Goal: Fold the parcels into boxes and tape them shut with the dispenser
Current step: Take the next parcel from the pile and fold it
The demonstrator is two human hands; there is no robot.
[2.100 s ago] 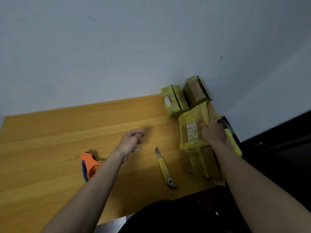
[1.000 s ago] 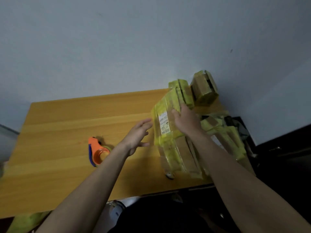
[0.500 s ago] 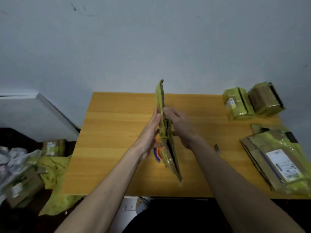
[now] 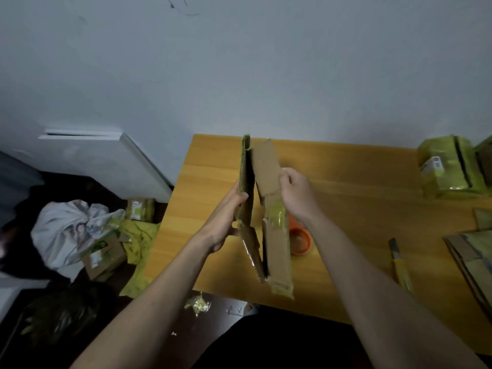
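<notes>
I hold a flattened cardboard parcel (image 4: 269, 209), brown with yellow tape, upright over the wooden table (image 4: 359, 198). My left hand (image 4: 229, 219) grips its left panel with the thumb on the edge. My right hand (image 4: 295, 195) holds the right panel, and a narrow gap shows between the two panels. The orange tape dispenser (image 4: 300, 239) lies on the table behind the parcel, partly hidden by it and my right wrist.
Two taped yellow boxes (image 4: 450, 166) stand at the table's far right. A stack of flattened parcels (image 4: 474, 251) lies at the right edge, with a yellow utility knife (image 4: 400, 265) beside it. On the floor to the left lie boxes, a white bag (image 4: 72, 227) and yellow scraps.
The parcel was lifted from the right-hand pile and carried to the middle. Since half a second ago its two panels have spread apart, and my view has shifted left.
</notes>
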